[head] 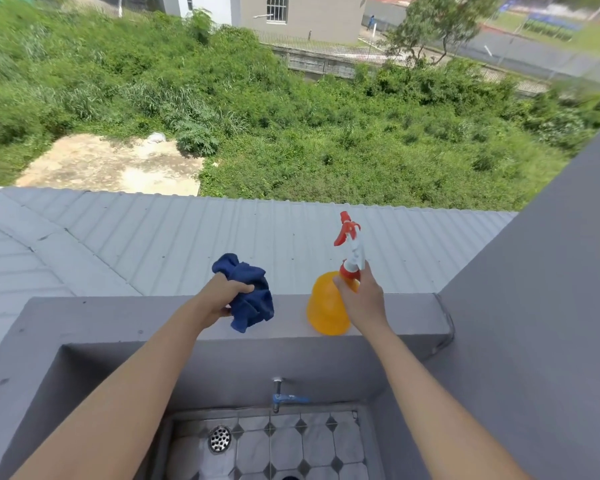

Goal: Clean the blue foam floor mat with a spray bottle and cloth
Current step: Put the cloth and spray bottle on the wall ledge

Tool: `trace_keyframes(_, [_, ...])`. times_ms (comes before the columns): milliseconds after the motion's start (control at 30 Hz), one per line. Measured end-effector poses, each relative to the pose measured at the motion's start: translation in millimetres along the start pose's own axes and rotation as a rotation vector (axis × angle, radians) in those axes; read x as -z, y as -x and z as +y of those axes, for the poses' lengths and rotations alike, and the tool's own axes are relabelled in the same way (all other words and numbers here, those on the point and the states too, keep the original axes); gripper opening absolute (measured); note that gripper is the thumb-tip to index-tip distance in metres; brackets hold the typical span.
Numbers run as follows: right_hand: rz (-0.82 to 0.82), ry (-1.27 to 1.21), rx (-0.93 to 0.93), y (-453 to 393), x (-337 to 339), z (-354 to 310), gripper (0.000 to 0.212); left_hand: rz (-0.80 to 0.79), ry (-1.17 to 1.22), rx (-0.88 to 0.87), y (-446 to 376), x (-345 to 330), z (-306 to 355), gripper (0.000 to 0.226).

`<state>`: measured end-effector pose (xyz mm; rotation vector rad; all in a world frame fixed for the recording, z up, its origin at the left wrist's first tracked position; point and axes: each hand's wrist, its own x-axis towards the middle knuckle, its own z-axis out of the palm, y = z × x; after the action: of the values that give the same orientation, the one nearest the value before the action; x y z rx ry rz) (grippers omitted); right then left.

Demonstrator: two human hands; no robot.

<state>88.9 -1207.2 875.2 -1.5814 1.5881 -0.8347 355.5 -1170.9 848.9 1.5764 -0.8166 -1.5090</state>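
At the far left, a grey corrugated roof (153, 237) is seen below the grey ledge (101, 317), with green scrub beyond it. Moving right, the left hand (222, 299) is held over the ledge with its fingers curled round a crumpled dark blue cloth (250, 296); the cloth is bunched in the grip and hangs partly over the ledge top. Just beside it to the right, the spray bottle (326, 310) is stood upright on the ledge: an orange body, a white neck and a red trigger head pointing away. The right hand (361, 299) is wrapped round the bottle at its shoulder and neck, thumb against the orange body. Below both arms, a blue-handled tap (288, 398) is fixed to the inner wall, above a tiled wash basin (291, 445) with a metal drain (219, 438) at its left. At the far right, a grey wall (534, 306) closes the corner.

The blue foam floor mat is not shown anywhere in this view, so its place cannot be told. The step in hand is judged to be the gathering of the tools, not the cleaning itself. For the next move, both items would need to be lifted clear of the ledge and carried to the mat, the bottle kept upright and gripped firmly, since a drop to the roof lies just past the edge.
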Motion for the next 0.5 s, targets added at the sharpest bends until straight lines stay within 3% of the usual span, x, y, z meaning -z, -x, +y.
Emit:
trace_keyframes(167, [-0.001, 0.02, 0.003, 2.4, 0.4, 1.6, 0.046, 0.09, -0.018, -0.057, -3.6, -3.2, 0.8, 0.021])
trace_keyframes(300, [-0.01, 0.039, -0.001, 1.6, 3.2, 1.9, 0.047, 0.228, -0.174, -0.009, -7.4, -7.4, 3.1, 0.037])
trace_keyframes(367, [-0.014, 0.045, -0.003, 0.8, 2.9, 0.9, 0.047, 0.277, -0.232, -0.024, -14.7, -7.5, 1.7, 0.031])
trace_keyframes(500, [-0.005, 0.046, -0.009, 0.7, 1.6, 2.4, 0.047, 0.47, -0.688, -0.01, -20.8, -8.8, 4.6, 0.014])
